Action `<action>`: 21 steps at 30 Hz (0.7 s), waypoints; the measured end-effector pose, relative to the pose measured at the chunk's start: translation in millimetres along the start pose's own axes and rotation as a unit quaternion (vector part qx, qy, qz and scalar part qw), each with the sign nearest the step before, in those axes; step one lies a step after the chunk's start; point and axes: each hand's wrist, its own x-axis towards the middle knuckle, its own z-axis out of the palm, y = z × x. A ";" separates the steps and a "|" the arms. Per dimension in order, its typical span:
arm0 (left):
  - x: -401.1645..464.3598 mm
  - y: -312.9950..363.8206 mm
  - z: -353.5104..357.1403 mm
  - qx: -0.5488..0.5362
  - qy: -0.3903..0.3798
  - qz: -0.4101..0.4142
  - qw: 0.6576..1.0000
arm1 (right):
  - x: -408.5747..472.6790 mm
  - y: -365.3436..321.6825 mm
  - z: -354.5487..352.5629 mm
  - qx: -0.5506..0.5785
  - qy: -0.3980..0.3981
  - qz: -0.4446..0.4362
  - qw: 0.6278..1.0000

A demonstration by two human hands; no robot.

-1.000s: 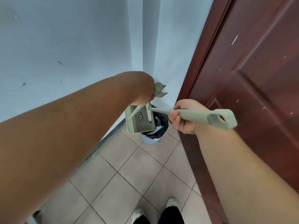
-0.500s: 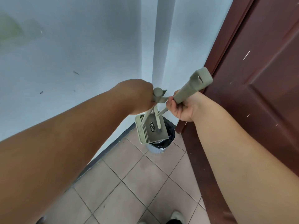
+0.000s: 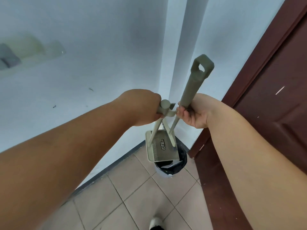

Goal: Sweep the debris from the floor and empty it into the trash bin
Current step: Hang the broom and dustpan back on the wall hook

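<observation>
My left hand (image 3: 144, 108) grips the top of the grey-green dustpan handle (image 3: 164, 106). The dustpan (image 3: 162, 147) hangs below on its thin arms, tilted over the trash bin (image 3: 172, 167), a pale bin with a black liner standing in the corner between wall and door. My right hand (image 3: 193, 113) grips the grey-green broom handle (image 3: 193, 85), which stands nearly upright with its looped end at the top. The broom's thin lower shaft runs down beside the dustpan arms; its head is hidden behind the pan.
A dark red wooden door (image 3: 269, 100) fills the right side. White walls (image 3: 86, 77) meet in a corner behind the bin. Beige floor tiles (image 3: 141, 196) spread below, and the tip of a white shoe (image 3: 156, 223) shows at the bottom edge.
My right hand has swung the broom handle from lying sideways to nearly upright, close beside my left hand. The dustpan stays hanging over the bin. The camera has tilted upward.
</observation>
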 end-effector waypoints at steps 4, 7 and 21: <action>16.1 -7.3 -7.1 0.009 0.008 -0.020 1.000 | 6.2 -26.9 0.1 -0.064 -0.016 0.012 0.998; 25.5 -12.6 -10.3 0.010 0.013 -0.024 1.000 | 8.1 -45.7 2.2 -0.110 -0.039 0.022 0.993; 27.4 -70.3 -34.7 -0.032 0.023 -0.041 0.998 | -3.6 -71.4 50.8 -0.258 -0.077 -0.096 0.958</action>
